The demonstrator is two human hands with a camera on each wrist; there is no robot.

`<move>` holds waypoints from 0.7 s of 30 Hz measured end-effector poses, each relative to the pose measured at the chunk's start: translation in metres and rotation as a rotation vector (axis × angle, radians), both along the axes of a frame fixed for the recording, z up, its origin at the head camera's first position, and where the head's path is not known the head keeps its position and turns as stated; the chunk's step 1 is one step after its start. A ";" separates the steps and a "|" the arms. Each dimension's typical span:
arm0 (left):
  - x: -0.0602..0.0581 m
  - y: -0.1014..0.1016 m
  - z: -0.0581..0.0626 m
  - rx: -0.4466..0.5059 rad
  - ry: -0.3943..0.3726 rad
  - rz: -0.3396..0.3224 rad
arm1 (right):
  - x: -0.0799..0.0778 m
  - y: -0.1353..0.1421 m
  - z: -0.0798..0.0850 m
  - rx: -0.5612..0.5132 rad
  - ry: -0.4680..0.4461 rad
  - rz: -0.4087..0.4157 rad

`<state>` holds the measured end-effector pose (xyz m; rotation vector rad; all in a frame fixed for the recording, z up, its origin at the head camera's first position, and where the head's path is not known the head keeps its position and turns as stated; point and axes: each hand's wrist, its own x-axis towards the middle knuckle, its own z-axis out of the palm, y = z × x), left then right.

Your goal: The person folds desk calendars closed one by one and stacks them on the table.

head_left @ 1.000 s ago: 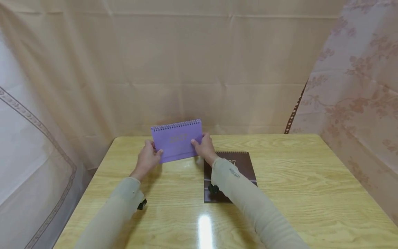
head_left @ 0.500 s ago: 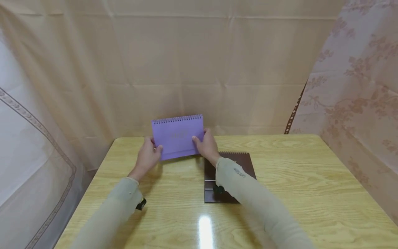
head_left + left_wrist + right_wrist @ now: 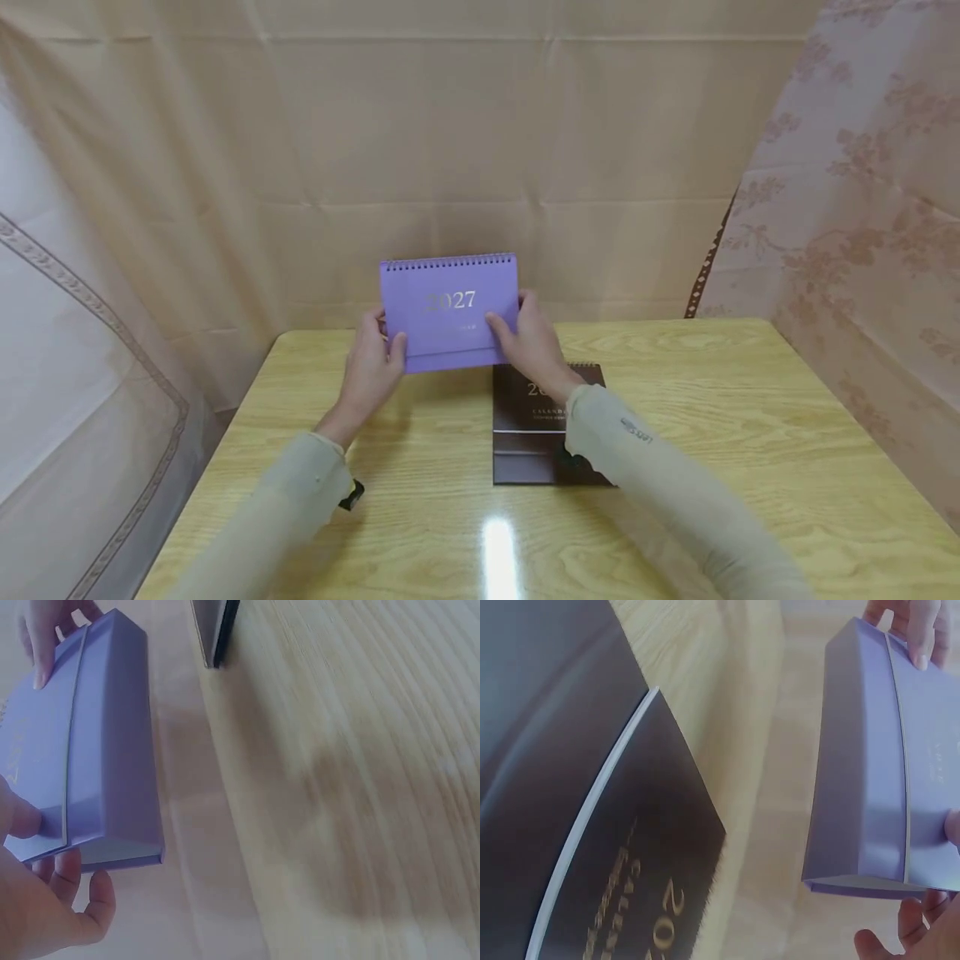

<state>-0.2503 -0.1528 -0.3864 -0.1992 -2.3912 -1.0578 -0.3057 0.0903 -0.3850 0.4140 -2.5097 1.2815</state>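
Observation:
A purple spiral-bound desk calendar [image 3: 450, 312] with "2027" in gold is held up above the far part of the table, its cover facing me. My left hand [image 3: 372, 362] grips its left side, thumb on the front and fingers behind. On the opposite side my right hand [image 3: 534, 343] pinches it the same way. Both wrist views show the purple calendar [image 3: 124, 735] with its folded base edge toward the camera. A dark brown desk calendar [image 3: 525, 462] with gold lettering stands on the table under my right forearm, which hides part of it.
The wood-grain table [image 3: 712, 433] reaches back to a beige cloth curtain [image 3: 420, 125]. Pale patterned cloth [image 3: 870, 250] hangs at the right, and white cloth with a trim band [image 3: 82, 333] at the left.
Both hands have raised the purple calendar and moved it right, levelling its earlier slant. Its cover now faces me more squarely. The brown calendar has stayed in place.

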 end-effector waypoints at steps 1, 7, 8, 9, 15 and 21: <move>0.001 0.004 0.001 -0.003 0.020 -0.013 | 0.002 0.005 0.002 0.007 0.010 -0.003; 0.008 0.028 0.003 -0.024 0.091 -0.086 | 0.017 0.032 0.009 0.074 0.127 -0.020; 0.009 0.032 0.002 -0.022 0.097 -0.098 | 0.020 0.036 0.009 0.076 0.146 -0.017; 0.011 0.035 0.002 -0.017 0.101 -0.111 | 0.022 0.039 0.010 0.072 0.162 -0.014; 0.010 0.057 -0.010 0.090 0.208 -0.197 | 0.041 0.059 0.011 -0.185 0.093 0.019; 0.009 0.073 -0.016 0.256 0.239 -0.351 | 0.059 0.068 0.012 -0.463 -0.033 0.050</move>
